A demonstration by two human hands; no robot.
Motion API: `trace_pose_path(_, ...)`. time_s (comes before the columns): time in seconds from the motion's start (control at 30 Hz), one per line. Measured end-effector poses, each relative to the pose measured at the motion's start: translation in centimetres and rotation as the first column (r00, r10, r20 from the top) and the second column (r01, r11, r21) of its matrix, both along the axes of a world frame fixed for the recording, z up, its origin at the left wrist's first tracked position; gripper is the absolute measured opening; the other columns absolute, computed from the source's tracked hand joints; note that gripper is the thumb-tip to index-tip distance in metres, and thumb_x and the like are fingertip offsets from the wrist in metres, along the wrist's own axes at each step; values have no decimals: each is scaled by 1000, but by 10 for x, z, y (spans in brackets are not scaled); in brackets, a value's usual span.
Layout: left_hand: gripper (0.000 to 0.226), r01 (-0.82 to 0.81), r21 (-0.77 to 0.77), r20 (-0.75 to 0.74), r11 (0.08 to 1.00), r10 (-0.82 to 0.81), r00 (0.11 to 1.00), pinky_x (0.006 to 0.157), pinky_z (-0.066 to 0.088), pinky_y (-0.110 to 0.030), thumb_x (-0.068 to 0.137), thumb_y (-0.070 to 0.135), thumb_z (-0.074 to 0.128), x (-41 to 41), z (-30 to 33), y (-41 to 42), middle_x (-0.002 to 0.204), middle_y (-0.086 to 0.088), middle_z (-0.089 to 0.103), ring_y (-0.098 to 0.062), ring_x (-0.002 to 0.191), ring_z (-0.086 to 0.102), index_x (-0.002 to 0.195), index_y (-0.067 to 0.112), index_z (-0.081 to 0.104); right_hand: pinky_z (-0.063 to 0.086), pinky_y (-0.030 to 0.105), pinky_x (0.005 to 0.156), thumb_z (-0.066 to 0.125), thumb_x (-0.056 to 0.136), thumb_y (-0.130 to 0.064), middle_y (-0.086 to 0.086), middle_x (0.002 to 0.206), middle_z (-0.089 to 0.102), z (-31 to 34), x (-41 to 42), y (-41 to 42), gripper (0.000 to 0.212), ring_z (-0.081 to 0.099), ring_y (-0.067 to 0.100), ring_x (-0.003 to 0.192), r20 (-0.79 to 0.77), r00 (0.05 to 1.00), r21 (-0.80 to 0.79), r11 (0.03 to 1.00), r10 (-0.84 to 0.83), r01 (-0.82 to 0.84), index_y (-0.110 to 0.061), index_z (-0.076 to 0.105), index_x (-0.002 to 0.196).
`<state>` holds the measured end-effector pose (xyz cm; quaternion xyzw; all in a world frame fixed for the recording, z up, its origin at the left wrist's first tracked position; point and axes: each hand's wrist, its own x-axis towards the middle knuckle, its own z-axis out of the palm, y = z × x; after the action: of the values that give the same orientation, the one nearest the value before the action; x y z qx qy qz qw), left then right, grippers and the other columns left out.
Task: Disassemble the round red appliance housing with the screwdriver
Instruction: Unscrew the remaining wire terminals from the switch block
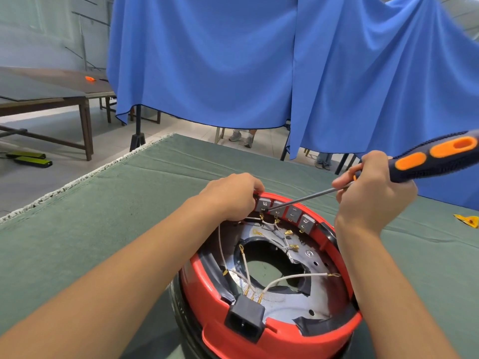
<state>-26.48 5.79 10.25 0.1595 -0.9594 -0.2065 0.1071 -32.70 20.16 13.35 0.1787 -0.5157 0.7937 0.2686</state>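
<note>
the round red plastic appliance housing (269,325) sits open side up on the green cloth-covered table (103,216), close to the near edge, its inside fully on show — a silvery metal plate with a big round hole in the middle, white wires with small brass terminals (272,281) looping across it, and a black rectangular power socket (245,323) set into the near rim. the left hand (233,196) is on the far rim of the housing, fingers curled over the edge and gripping it, right beside a row of grey switch blocks (285,212) mounted along the inner wall. the right hand (373,187) holds the long screwdriver with the dark blue and orange handle (435,158) — fingers wrapped round the front of the handle and the top of the steel shaft, the handle sticking out up and to the right. the shaft slants down to the left, and its tip rests at the leftmost grey block, just next to the left hand's fingers. behind the table hangs a big blue fabric curtain (207,60), with a dark wooden table (51,92) off to the left and a small yellow and orange item (467,220) lying on the green cloth at the right edge.
</note>
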Motion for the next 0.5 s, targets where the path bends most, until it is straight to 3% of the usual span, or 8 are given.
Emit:
trace_pose_path(0.13,44,2,0,-2,1000,-2,1000,76,40,-31,92,9,42,0,1,1,126,2,58,-22,109,54,127,33,53,34,21,47,50,73,-15,-5,31,43,3,1,0,39,50,21,37,3,1000,31,999,12,-12,-25,48,35)
trace_pose_path(0.3,45,7,-2,5,1000,-7,1000,78,43,-33,92,7,42,0,1,1,127,1,58,-23,110,54,128,33,53,31,16,39,48,73,-13,-1,34,39,18,-2,-11,29,44,13,30,2,1000,137,991,-14,14,-14,36,46)
trace_pose_path(0.5,42,15,-14,12,1000,-15,1000,82,46,-36,91,9,44,0,0,0,122,2,61,-25,107,56,122,34,56,24,16,37,48,78,-9,7,51,31,36,-22,-34,27,35,22,42,56,998,251,968,-43,28,-13,32,57)
